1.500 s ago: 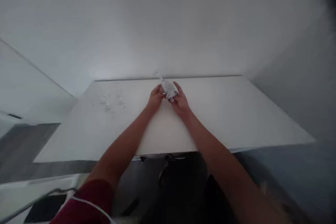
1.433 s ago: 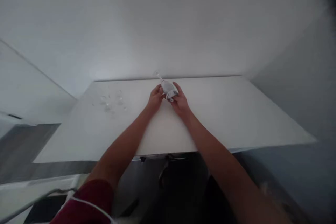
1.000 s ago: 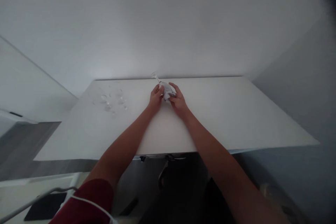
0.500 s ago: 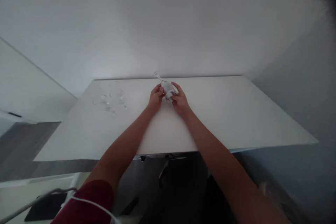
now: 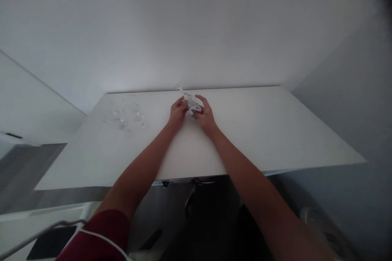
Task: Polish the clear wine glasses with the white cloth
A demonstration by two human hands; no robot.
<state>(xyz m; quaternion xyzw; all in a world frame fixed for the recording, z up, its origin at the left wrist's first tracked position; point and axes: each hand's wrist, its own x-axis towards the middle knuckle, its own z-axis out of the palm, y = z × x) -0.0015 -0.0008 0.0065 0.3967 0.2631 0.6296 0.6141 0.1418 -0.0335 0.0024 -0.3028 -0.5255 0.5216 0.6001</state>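
A clear stemmed glass (image 5: 181, 89), seemingly a wine glass, lies tilted between my hands with its foot pointing away and to the left. My left hand (image 5: 179, 111) is closed around the side of its bowl. A crumpled white cloth (image 5: 194, 109) bunches at the bowl's near end and covers much of it. My right hand (image 5: 206, 116) grips this cloth, thumb and fingers curved about the bowl's right side. Whether the cloth is inside the bowl or wrapped around it is hard to tell.
Several clear stemmed glasses (image 5: 135, 108) stand on the left part of the white table (image 5: 260, 130). A plain wall (image 5: 196, 28) rises behind the table's far edge. Below the near edge is a dark space, and a pale cable (image 5: 102, 234) crosses my left sleeve.
Both hands have shifted slightly left in view together with the glass and cloth. The cloth's folds look different at the bowl. Table and standing glasses also appear slightly shifted as the view moved.
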